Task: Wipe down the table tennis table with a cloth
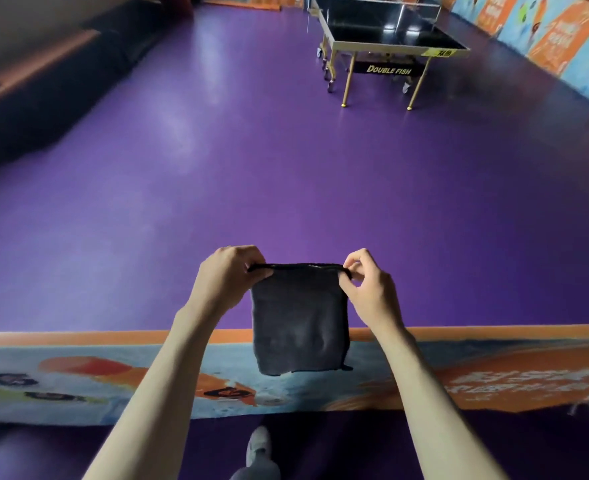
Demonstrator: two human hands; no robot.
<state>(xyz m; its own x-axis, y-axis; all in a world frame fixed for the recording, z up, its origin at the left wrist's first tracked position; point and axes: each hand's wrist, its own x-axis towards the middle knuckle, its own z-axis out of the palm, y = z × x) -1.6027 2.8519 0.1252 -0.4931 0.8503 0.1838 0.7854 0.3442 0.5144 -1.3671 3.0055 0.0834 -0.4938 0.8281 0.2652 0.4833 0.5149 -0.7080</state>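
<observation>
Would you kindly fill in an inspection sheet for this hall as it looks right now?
Surface: table stands far across the purple floor; its dark top shines, nothing seen on it.
Job's things: dark folded cloth hangs in the air, held by its top edge.
Clutter: nothing seen.
Hands: left hand and right hand each pinch a top corner of the cloth.
Cables: nothing seen.
Surroundings: printed barrier runs across in front of the person; more printed panels line the right wall; a dark bench sits at left; one shoe shows below.
</observation>
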